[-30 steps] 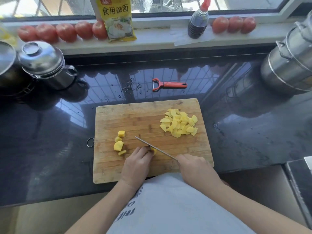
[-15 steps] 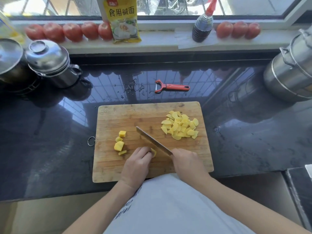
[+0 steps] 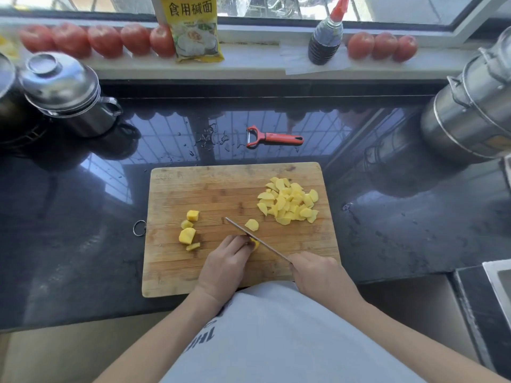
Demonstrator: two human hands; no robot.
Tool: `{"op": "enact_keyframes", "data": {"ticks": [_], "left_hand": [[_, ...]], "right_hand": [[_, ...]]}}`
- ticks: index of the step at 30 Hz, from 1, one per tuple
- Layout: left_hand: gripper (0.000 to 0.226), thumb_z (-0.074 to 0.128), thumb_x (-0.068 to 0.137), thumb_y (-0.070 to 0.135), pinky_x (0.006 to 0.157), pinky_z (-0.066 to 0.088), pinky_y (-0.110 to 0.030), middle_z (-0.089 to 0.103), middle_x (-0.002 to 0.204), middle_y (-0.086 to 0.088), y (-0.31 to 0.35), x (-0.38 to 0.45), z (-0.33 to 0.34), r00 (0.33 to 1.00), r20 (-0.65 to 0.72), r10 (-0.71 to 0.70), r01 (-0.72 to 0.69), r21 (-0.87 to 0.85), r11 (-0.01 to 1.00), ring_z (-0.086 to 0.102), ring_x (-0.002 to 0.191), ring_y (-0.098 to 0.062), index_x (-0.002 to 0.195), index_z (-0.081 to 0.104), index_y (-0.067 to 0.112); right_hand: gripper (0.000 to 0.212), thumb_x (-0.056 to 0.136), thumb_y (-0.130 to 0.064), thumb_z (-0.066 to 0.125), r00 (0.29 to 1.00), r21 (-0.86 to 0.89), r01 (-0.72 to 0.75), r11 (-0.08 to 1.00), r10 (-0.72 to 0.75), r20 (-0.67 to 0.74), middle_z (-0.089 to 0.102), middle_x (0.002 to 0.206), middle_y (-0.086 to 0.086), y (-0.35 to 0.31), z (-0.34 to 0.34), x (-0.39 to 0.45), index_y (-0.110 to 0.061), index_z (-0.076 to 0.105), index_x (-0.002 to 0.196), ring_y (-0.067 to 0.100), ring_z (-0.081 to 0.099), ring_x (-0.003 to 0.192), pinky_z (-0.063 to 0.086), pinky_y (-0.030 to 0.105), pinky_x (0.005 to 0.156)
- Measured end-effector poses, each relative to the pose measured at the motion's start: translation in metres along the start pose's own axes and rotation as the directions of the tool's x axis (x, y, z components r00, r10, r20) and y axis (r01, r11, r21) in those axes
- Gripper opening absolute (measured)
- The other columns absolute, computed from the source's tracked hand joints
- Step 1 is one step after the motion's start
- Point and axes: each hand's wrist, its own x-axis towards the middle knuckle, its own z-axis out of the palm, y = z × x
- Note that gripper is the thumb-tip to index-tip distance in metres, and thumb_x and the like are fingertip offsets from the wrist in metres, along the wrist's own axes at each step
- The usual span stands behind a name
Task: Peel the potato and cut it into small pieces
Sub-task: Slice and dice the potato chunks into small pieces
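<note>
Since half a second ago I see the knife (image 3: pixel 257 239) has dropped back edge-down, and a fresh slice (image 3: pixel 252 225) lies just past it on the cutting board (image 3: pixel 221 189). My left hand (image 3: pixel 225 265) pinches the remaining potato piece (image 3: pixel 255 243) at its fingertips, touching the blade. The right hand (image 3: pixel 318 273) wraps the handle at 4 o'clock; the blade runs toward 10 o'clock.

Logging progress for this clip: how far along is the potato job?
Done: peeling, it seems; the peeler lies aside and a pile of cut pieces sits on the board. In hand: the left hand holds a small piece while the right hand brings the knife onto it. Left: four chunks.
</note>
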Motion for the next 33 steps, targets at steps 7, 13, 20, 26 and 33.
{"op": "enact_keyframes", "data": {"ticks": [7,13,20,26,33], "left_hand": [[0.019,0.060,0.094,-0.005,0.080,0.059,-0.039,0.069,0.109,-0.007,0.001,-0.001,-0.001,1.000,0.002,-0.016,0.016,-0.010,1.000,0.065,0.098,-0.029,0.104,0.074,0.004],[0.025,0.069,0.085,-0.011,0.077,0.060,-0.039,0.069,0.109,-0.005,0.003,0.002,-0.004,0.999,0.009,-0.044,0.044,-0.011,0.999,0.066,0.096,-0.028,0.102,0.074,0.007],[0.008,0.068,0.098,0.016,0.068,0.049,-0.031,0.064,0.094,0.002,0.025,0.015,-0.033,0.859,0.102,-0.501,0.512,-0.161,0.844,0.060,0.081,-0.018,0.091,0.068,0.012],[0.025,0.056,0.105,0.029,0.075,0.064,-0.054,0.073,0.083,-0.016,0.039,0.046,-0.029,0.237,0.609,-0.757,0.929,-0.370,-0.008,0.073,0.069,-0.030,0.096,0.062,0.006],[0.022,0.054,0.103,0.028,0.073,0.064,-0.052,0.075,0.083,-0.015,0.041,0.049,-0.022,0.247,0.550,-0.797,0.940,-0.337,0.059,0.076,0.068,-0.032,0.091,0.060,0.011]], "right_hand": [[0.044,0.061,-0.003,0.082,0.995,-0.061,0.003,0.998,0.003,0.098,0.024,0.059,-0.010,0.001,-0.015,-0.008,-0.020,0.042,0.063,0.022,0.025,0.039,0.024,0.026,0.033],[0.018,0.098,-0.012,0.047,0.987,0.009,-0.023,1.000,0.021,0.157,0.060,0.087,0.005,-0.025,-0.001,0.032,-0.022,0.039,0.084,0.037,0.060,0.076,0.033,0.036,0.057],[0.021,0.099,-0.022,0.049,0.997,0.205,-0.072,0.976,0.062,0.056,0.052,0.070,-0.007,-0.016,-0.023,0.018,-0.022,0.048,0.077,0.023,0.053,0.064,0.042,0.039,0.057],[0.028,0.095,-0.028,0.038,0.991,0.100,-0.062,0.993,0.050,0.124,0.059,0.073,0.002,-0.011,-0.019,0.008,-0.016,0.061,0.086,0.033,0.060,0.067,0.052,0.047,0.059],[0.016,0.096,-0.019,0.046,0.988,0.025,-0.044,0.999,0.040,0.147,0.060,0.079,0.003,-0.011,-0.011,0.011,-0.014,0.059,0.089,0.039,0.061,0.071,0.047,0.042,0.057]]}}
